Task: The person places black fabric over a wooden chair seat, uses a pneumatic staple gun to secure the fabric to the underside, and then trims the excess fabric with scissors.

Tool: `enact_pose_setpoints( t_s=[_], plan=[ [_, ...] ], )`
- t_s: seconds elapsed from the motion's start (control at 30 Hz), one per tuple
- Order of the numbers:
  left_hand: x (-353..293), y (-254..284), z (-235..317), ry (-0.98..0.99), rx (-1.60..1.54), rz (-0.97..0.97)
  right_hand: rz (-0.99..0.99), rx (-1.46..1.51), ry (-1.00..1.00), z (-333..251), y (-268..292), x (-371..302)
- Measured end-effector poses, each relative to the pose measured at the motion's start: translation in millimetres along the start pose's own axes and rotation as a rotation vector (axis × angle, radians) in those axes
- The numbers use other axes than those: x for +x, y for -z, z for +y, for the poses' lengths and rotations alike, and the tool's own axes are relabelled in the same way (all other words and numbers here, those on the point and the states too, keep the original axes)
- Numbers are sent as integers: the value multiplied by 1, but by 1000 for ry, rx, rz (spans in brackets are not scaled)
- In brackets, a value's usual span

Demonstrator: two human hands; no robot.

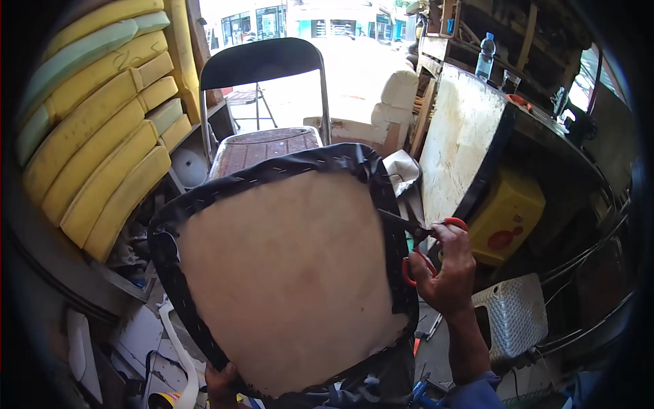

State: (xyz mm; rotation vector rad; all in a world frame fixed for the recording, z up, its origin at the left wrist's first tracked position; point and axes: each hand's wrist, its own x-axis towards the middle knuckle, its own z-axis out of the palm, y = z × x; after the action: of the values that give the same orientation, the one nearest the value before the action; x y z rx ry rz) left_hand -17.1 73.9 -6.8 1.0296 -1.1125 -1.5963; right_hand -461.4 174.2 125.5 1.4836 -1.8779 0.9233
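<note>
A square seat panel (286, 273) is tilted up in front of me, its bare tan underside facing me. Black upholstery cover (194, 300) wraps over its edges, with staples along the folded border. My left hand (222, 382) grips the panel's lower left edge, with its fingers partly hidden. At the right edge, my right hand (446, 269) holds red-handled scissors (420, 234), fingers in the loops and handles spread apart. The dark blades point left over the black border at the upper right; whether cloth lies between them I cannot tell.
A folding chair (266, 140) stands beyond the panel. Yellow and greenish foam pieces (109, 136) are stacked at left. To the right are a worn cabinet (460, 129) with a bottle (485, 56) on it, a yellow box (511, 211) and a perforated metal box (514, 313).
</note>
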Motion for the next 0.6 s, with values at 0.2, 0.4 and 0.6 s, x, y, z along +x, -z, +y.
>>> enact_pose_setpoints(
  t_s=[0.2, 0.4, 0.6],
  plan=[
    [1, -2, -5, -60, -107, -128, -129, -25, -9, 2, -4, 5],
    [-4, 9, -3, -46, -28, -29, -207, 37, 95, 15, 0, 14],
    [-1, 4, -6, -54, -169, 2, -227, -62, 155, 13, 4, 21]
  ],
)
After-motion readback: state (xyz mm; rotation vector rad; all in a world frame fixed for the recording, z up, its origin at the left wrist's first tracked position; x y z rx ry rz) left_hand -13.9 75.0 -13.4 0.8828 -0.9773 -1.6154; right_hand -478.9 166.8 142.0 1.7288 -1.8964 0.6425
